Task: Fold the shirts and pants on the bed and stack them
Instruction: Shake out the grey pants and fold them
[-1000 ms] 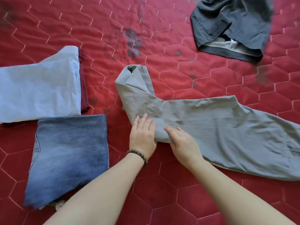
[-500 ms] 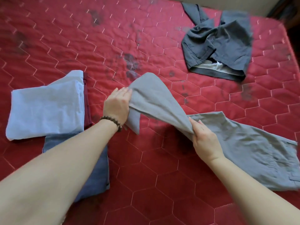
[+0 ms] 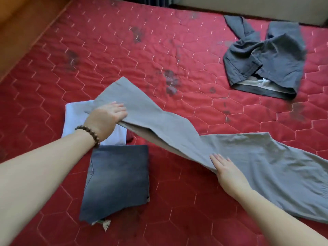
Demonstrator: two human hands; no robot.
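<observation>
**Across the bed, grey pants stretched left to right**

Between the two hands the grey pants (image 3: pixel 177 132) run as one long band, their axis slanting from far left down to the near right, where the wide part spreads flat on the bed (image 3: pixel 177 41). The left hand (image 3: pixel 106 116) grips the leg end, fingers curled over the top of the cloth and lifting it clear of the surface, above the white fold (image 3: pixel 76 119). The right hand (image 3: pixel 225 167) lies flat with straight fingers on the near edge of the pants about midway, pinning them down. My reading is that the next fold turns on this: the raised leg end sits at the left hand, so carrying it rightward over the pinned middle would halve the length.

Just near of the white fold lies the folded jeans (image 3: pixel 117 178), with a scrap of patterned cloth showing under their near edge. Well apart at far right a dark grey garment (image 3: pixel 262 57) lies crumpled, not yet folded. Red quilting with dark stains covers the bed; a wooden edge borders it at far left.
</observation>
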